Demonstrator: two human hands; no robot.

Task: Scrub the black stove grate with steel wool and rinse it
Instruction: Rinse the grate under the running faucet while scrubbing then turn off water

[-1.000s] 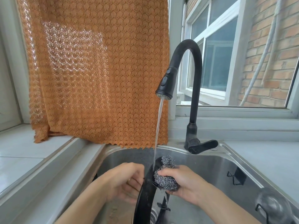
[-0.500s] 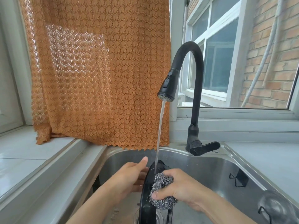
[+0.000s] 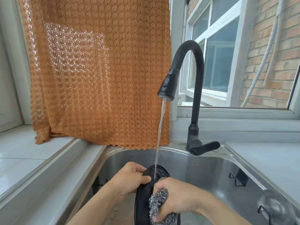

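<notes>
**Grate Gets a Scrub Under Running Water**

Orange lace curtain [image 3: 100, 75] hung over the window ledge behind a steel sink [image 3: 215, 169], where a black tap [image 3: 188, 95] poured a thin stream of water [image 3: 159, 137]. Down in the basin, a person held the black stove grate [image 3: 142, 200] on edge, its top rim directly under the stream. Their left hand [image 3: 128, 181] gripped the grate's upper left side, thumb curled over the rim. Their right hand [image 3: 177, 197] clutched a wad of steel wool [image 3: 158, 203], fingers wrapped around it, pressing it against the grate's right face. A brick wall [image 3: 267, 51] stood beyond the window pane.
</notes>
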